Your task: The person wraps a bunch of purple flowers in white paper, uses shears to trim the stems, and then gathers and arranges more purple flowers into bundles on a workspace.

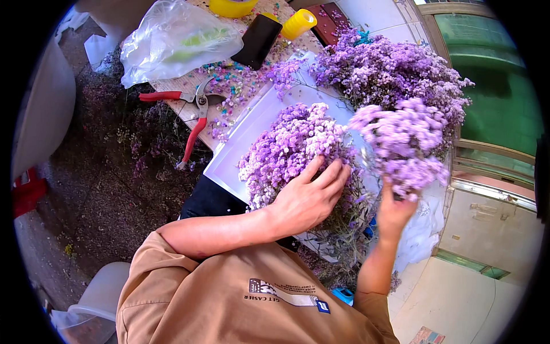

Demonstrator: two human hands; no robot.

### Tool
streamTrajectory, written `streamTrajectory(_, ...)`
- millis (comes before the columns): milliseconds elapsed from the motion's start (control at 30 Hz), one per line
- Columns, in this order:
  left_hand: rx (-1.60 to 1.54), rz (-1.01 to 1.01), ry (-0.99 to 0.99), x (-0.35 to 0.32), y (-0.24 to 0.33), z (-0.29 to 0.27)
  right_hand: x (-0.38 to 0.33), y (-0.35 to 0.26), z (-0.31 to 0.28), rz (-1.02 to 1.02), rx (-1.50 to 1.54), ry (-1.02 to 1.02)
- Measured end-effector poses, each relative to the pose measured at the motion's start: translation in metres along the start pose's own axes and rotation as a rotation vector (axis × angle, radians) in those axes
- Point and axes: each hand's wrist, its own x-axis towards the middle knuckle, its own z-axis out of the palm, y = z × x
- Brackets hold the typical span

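A large bunch of small purple dried flowers [286,149] lies over a white tray [220,169] in front of me. My left hand [309,198] rests on this bunch, its fingers stretched out and a little apart over the blossoms; the thumb is hidden. To the right, my right hand [397,215] is closed around the stems of a smaller purple flower sprig [409,143], raised beside the bunch and smeared by motion. Another big heap of purple flowers [395,74] sits beyond the tray. Thin dry stems [344,246] trail below my left hand.
Red-handled pruning shears [200,103] lie at the table edge, left of the tray. Behind them are a clear plastic bag [177,43], a black phone-like slab [256,41] and yellow tape rolls [299,24]. Flower scraps litter the dark floor [103,172]. A pale stool [103,292] stands lower left.
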Motion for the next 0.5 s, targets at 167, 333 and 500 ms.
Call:
streamTrajectory(167, -0.196, 0.052, 0.097, -0.019, 0.004, 0.0, -0.014, -0.008, 0.056, -0.223, -0.379, -0.408)
streamTrajectory(333, -0.344, 0.181, 0.3, -0.008, 0.012, -0.017, -0.015, 0.001, 0.052, -0.287, -0.352, -0.458)
streamTrajectory(500, -0.224, -0.043, 0.169, 0.035, 0.007, -0.001, -0.023, 0.011, 0.048, -0.314, -0.179, -0.43)
